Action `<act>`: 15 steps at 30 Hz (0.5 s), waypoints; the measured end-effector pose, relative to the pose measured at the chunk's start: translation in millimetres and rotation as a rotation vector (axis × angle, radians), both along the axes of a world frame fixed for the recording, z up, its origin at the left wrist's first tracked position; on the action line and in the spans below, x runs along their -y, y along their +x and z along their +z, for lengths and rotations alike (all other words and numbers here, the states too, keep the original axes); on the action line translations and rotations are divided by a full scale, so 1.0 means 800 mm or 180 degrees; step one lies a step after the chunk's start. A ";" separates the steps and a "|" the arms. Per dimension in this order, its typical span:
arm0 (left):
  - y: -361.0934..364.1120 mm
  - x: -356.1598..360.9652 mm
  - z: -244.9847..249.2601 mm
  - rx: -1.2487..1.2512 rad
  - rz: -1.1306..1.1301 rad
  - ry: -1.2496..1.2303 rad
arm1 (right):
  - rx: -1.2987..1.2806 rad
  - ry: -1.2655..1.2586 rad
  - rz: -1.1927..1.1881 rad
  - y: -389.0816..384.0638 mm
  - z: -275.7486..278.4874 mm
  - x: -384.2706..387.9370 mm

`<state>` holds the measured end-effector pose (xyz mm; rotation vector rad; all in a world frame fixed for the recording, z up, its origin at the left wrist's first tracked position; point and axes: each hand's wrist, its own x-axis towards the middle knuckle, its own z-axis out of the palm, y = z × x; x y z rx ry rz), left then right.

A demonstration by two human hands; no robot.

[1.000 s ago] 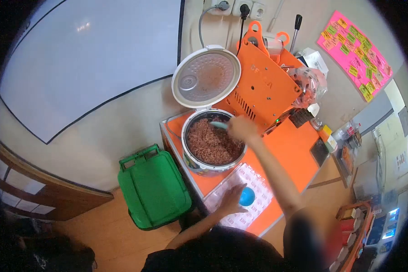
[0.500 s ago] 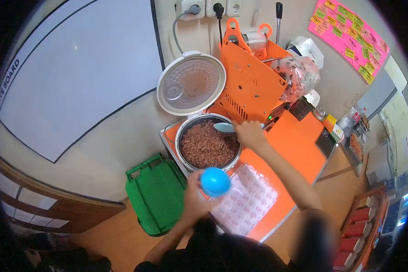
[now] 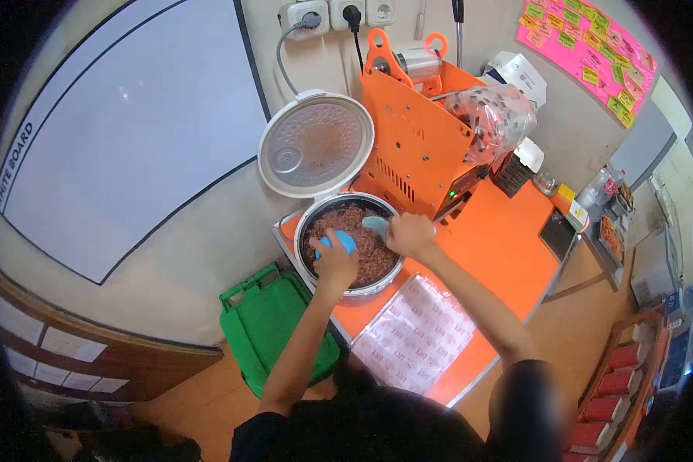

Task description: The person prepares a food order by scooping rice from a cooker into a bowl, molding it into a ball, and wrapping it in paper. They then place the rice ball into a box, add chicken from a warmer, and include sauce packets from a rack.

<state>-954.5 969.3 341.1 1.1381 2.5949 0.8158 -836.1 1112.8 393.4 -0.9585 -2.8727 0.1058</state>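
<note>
A rice cooker (image 3: 303, 271) stands with its lid (image 3: 316, 146) up, holding reddish-brown cooked rice (image 3: 373, 258). Over the rice, my left hand (image 3: 336, 266) grips a small blue bowl (image 3: 346, 242), which is tilted toward the right. My right hand (image 3: 410, 235) is closed round the handle of a pale blue rice paddle (image 3: 375, 225). The paddle's blade dips to the rice, just right of the bowl. Patterned wrapping papers (image 3: 416, 335) lie in a stack in front of the cooker, below my right forearm.
Behind the cooker stands an orange cup-sealing machine (image 3: 412, 146) with a clear plastic bag (image 3: 497, 119) on it. A green bin (image 3: 273, 331) is on the floor at left. The orange tabletop (image 3: 500, 246) stretches right toward a dark flat device (image 3: 557, 233). Sockets and cords are on the wall.
My left hand has carried the blue bowl from in front of the cooker up over the rice and tipped it. My right hand has shifted slightly, with the paddle lower in the rice.
</note>
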 end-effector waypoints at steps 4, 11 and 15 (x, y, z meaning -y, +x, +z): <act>-0.009 -0.008 -0.003 0.0318 0.0074 0.0010 | -0.0018 -0.0276 -0.0269 -0.006 -0.004 0.013; -0.048 -0.012 -0.016 0.0774 0.0098 0.0092 | -0.0052 -0.0396 -0.0181 -0.017 0.004 0.025; -0.054 -0.009 -0.019 0.0795 -0.0056 0.0108 | 0.0017 -0.0088 0.0081 -0.025 0.010 0.022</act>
